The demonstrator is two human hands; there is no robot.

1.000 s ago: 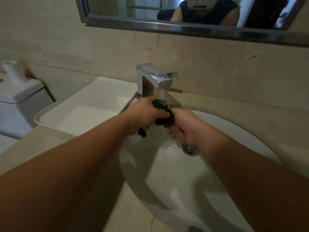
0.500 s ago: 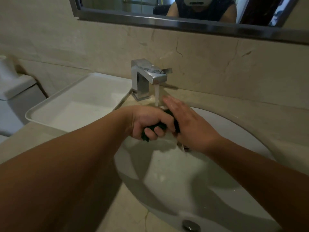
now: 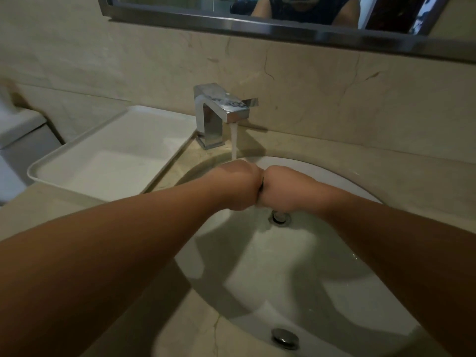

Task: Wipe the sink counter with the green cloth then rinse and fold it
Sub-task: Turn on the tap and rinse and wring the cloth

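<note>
My left hand (image 3: 238, 186) and my right hand (image 3: 286, 189) are clenched into fists and pressed together over the white sink basin (image 3: 296, 266), just below the running water. The green cloth (image 3: 262, 184) is squeezed inside both fists; only a thin dark sliver shows between them. The chrome faucet (image 3: 221, 112) stands behind my hands with water streaming from its spout onto the back of my left hand. The beige stone counter (image 3: 360, 161) surrounds the basin.
A white rectangular tray (image 3: 77, 161) sits on the counter left of the faucet. A white toilet tank (image 3: 18, 140) is at the far left. The mirror frame (image 3: 283, 29) runs along the top. The drain (image 3: 280, 217) lies below my right hand.
My right hand has closed from flat over the cloth into a fist. Both fists now press together and hide nearly all of the cloth. The hands have moved slightly out from under the stream.
</note>
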